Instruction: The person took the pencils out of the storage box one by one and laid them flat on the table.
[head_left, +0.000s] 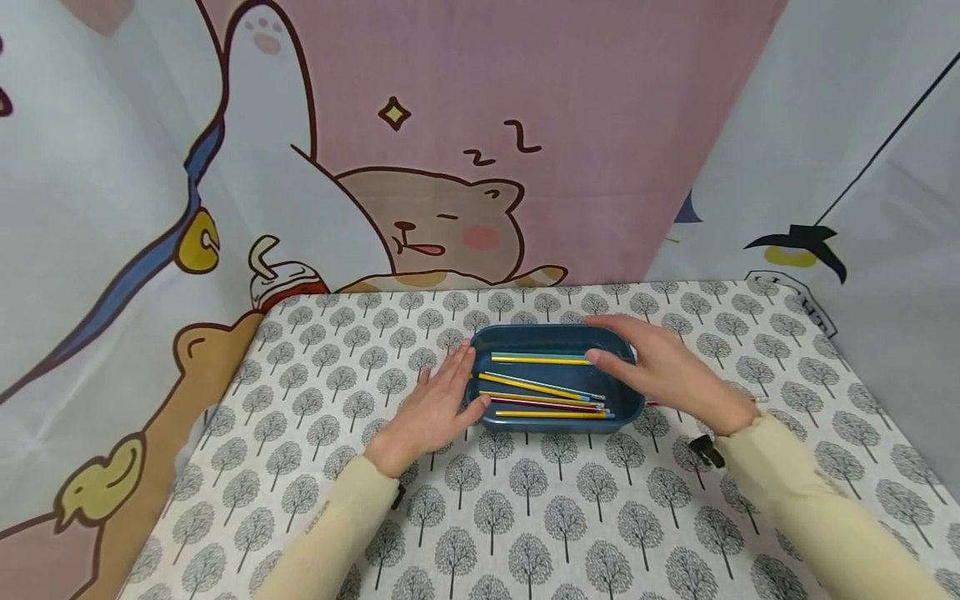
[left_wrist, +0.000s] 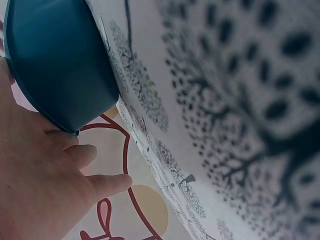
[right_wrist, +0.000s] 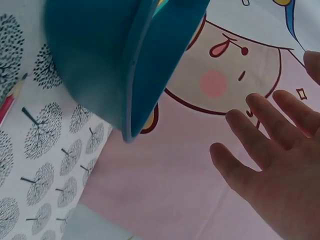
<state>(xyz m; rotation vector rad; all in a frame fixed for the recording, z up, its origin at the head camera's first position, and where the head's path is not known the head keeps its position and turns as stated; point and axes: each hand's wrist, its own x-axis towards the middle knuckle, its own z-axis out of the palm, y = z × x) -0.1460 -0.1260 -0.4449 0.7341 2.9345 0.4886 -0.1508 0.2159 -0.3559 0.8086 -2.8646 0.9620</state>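
Observation:
A dark blue rectangular bin (head_left: 555, 423) stands on the cloth, with several pencils (head_left: 540, 360) lying inside, mostly yellow and one dark red. My left hand (head_left: 431, 408) touches the bin's left end, its fingers fairly straight along the rim and the thumb at the front corner. In the left wrist view, that hand (left_wrist: 45, 170) meets the rim of the bin (left_wrist: 62, 65). Over the bin's right end is my right hand (head_left: 667, 367). The right wrist view shows this hand (right_wrist: 280, 160) with fingers spread, apart from the bin (right_wrist: 95, 60) and holding nothing.
A red pencil (right_wrist: 9, 104) lies on the table beside the bin's right end, mostly hidden by my right hand in the head view. Tree-print cloth (head_left: 525, 517) covers the table. A cartoon-printed curtain (head_left: 585, 125) hangs behind the table's far edge.

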